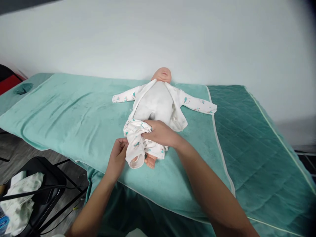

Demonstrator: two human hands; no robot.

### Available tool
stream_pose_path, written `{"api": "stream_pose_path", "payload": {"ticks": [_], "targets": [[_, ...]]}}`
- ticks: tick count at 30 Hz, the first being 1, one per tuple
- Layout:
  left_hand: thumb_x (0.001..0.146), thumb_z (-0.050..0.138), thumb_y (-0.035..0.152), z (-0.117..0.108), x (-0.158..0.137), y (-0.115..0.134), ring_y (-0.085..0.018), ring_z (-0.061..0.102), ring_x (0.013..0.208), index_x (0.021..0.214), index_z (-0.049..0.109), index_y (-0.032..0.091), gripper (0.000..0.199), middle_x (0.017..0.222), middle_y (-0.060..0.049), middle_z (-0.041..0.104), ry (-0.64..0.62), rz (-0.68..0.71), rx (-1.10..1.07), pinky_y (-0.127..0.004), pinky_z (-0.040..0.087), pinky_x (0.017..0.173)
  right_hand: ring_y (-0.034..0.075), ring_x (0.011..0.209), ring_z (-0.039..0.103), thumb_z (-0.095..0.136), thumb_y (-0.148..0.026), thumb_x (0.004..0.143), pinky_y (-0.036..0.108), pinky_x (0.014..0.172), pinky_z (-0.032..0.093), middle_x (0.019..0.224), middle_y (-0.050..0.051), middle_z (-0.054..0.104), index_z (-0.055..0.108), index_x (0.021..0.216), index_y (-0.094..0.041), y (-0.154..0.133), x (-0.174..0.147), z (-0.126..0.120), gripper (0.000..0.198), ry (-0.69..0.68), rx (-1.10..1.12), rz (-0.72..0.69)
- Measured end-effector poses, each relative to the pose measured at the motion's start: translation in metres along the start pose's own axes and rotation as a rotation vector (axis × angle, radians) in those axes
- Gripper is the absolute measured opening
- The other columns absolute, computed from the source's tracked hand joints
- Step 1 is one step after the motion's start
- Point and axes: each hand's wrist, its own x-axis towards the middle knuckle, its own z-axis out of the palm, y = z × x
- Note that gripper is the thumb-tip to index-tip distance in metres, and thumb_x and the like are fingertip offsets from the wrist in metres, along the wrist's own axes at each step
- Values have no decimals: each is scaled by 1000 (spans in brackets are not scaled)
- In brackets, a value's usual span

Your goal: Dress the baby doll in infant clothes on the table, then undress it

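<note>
Right forearm [207,181] nearest | right hand [160,132] pinching bunched baby pants [136,144]; left hand [117,155] curled against pant leg, pinch unclear | around doll's [158,100] legs, near bed's [76,128] front edge | likely light, soft, stretchy; grip waistband

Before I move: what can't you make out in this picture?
All in the head view:
- Doll's arms: hidden inside the shirt sleeves.
- One foot: mostly hidden by the pants leg around it.
- Left hand: curled fingers hide its contact with the pants.
- Right hand: some fingers hidden by the hand itself and bunched cloth.
- Blue item: cut off by the left edge.
</note>
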Motion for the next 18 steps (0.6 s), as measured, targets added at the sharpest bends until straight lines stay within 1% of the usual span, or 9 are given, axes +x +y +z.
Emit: {"api": "stream_pose_path", "payload": {"ticks": [4,6,7,9,11,14,16,18], "targets": [[86,68,46,2,10,-7,-11,56,62,103,51,23,33,76,4,61,22,42,-15,-22,42,55,21,89,66,61,-21,79,30,75,47,98,1,75,71,100,-21,2,-1,-1,23,-9,-6,-11],[86,68,41,-1,19,-13,-12,58,66,103,51,23,30,78,3,62,46,118,40,-23,44,59,20,89,66,60,-21,80,30,74,47,97,0,75,71,101,-21,2,-1,-2,23,-13,-3,-18],[87,67,39,-3,25,-16,-13,60,70,104,52,23,28,81,2,63,56,179,89,-24,46,63,20,88,66,60,-21,80,30,74,46,97,0,75,71,101,-21,2,-1,-2,23,-13,2,-19],[90,62,37,-7,39,-20,-15,64,80,107,53,23,24,91,-1,68,71,315,213,-27,50,71,20,87,66,60,-21,80,30,72,46,95,0,75,71,101,-22,1,-1,-3,24,-16,6,-12],[93,57,36,-11,53,-21,-18,67,89,112,53,23,24,101,-3,71,80,409,366,-31,51,77,20,85,65,59,-21,79,29,70,45,93,-1,75,71,100,-22,0,-2,-4,25,-20,3,0],[93,53,33,-13,68,-15,-21,69,88,115,54,22,24,101,-5,73,123,427,659,-33,50,75,19,83,64,58,-21,79,29,70,45,93,-1,74,71,100,-22,0,-2,-4,25,-17,13,8],[90,56,29,-12,71,-11,-23,69,85,114,56,21,25,98,-6,73,145,446,842,-33,48,71,18,84,64,58,-21,80,29,71,45,94,-1,74,71,100,-22,0,-2,-3,24,6,29,14],[85,61,25,-12,71,-9,-24,70,86,115,56,21,31,100,-6,73,145,482,958,-33,49,71,17,83,64,58,-21,81,29,70,45,93,-1,74,70,99,-22,0,-1,-1,22,34,40,24]]}}
